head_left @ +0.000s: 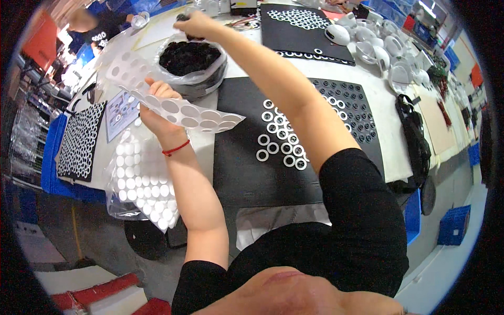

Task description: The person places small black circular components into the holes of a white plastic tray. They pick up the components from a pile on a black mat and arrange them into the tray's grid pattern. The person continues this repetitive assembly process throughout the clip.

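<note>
My left hand (161,116) grips a pale sheet of round stickers (184,111), which tilts over the left edge of a black mat (239,168). Stretched far forward, my right hand (202,25) is beyond a tub lined with clear plastic (214,71). Its fingers are closed around a small black piece (182,18), whose kind I cannot make out. Many small black parts (186,56) fill the tub. White rings (283,134) lie in rows on the mat, partly hidden by my right arm. Black round parts (359,107) cover the mat's far right.
Sheets of white discs (144,178) lie in a plastic bag at the near left. Beyond it is a black board of white rings (81,139). Another ring-covered mat (294,39) and a pile of white shells (375,42) sit farther back. Another person (97,31) is at the far left.
</note>
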The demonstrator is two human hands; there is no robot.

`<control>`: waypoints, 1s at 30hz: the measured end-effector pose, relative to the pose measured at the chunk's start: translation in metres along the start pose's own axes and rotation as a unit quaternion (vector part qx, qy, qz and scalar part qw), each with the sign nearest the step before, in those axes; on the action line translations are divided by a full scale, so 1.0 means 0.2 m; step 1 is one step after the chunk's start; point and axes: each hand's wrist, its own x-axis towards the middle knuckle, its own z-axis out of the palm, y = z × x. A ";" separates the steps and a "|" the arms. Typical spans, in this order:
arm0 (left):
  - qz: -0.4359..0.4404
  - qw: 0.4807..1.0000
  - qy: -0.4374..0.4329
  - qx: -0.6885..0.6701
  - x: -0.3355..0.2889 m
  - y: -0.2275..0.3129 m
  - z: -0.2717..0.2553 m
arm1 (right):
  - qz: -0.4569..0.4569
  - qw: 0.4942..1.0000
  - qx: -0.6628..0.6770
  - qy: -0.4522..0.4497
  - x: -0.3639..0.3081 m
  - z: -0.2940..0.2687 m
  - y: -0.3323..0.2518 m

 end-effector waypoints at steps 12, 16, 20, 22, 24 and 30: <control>-0.003 0.991 -0.045 -0.129 -0.04 0.00 0.09 | 0.120 0.871 0.089 -0.469 -0.68 -0.57 -0.19; -0.006 0.992 -0.043 -0.122 -0.03 -0.01 0.09 | 0.031 0.859 -0.113 -0.498 -0.87 -0.44 -0.07; -0.013 0.996 -0.037 -0.082 -0.02 0.00 0.08 | -0.108 0.898 -0.234 -0.357 -0.92 -0.23 0.17; 0.021 0.997 -0.021 -0.064 -0.02 -0.01 0.10 | -0.097 0.881 -0.256 -0.386 -0.91 -0.27 0.09; 0.022 0.998 -0.021 -0.059 -0.03 0.00 0.10 | -0.103 0.880 -0.193 -0.421 -0.89 -0.28 0.13; -0.006 0.998 -0.037 -0.049 -0.03 0.02 0.07 | -0.175 0.845 -0.154 -0.481 -0.80 -0.36 0.23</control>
